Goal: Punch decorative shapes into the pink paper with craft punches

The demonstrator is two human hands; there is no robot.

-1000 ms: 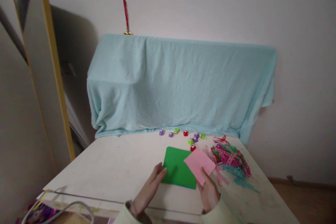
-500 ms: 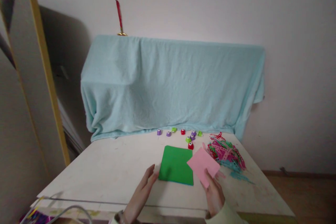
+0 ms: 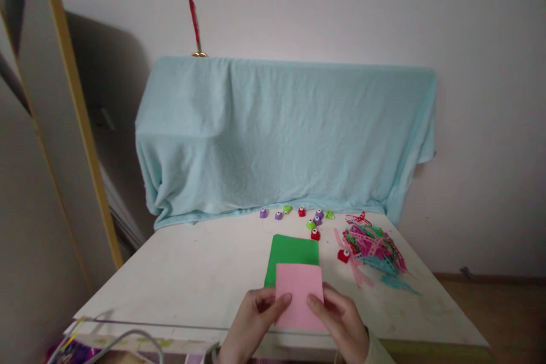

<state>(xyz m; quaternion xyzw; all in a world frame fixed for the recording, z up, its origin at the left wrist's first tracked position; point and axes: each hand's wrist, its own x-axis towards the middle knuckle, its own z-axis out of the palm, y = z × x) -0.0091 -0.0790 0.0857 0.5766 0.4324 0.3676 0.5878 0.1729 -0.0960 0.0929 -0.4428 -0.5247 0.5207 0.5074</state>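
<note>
While pinching pink paper (image 3: 299, 290) by opposite edges between left hand (image 3: 255, 317) and right hand (image 3: 342, 319), partly hiding green paper (image 3: 294, 250) just beyond both. Visible beyond right hand, rightward: coloured strips (image 3: 375, 247) beside small red piece (image 3: 342, 257).

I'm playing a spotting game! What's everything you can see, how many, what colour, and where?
Table: one, white, centre
Pink paper: at least one, pink, low centre
Green paper: at least one, green, on the table
Small punches: ten; four purple, three green, three red; table's far side and beside the strips
Strips: too many to count, mixed colours, table's right
Blanket: one, light blue, behind the table
Mirror: one, gold-framed, far left
Ribbon: one, red, above the blanket
Cable: one, grey, bottom left
Wall: pale, background
Floor: brown, lower right
Sleeves: two, pale, bottom
Left hand: one, bare, pink paper's left edge
Right hand: one, bare, its right edge
</note>
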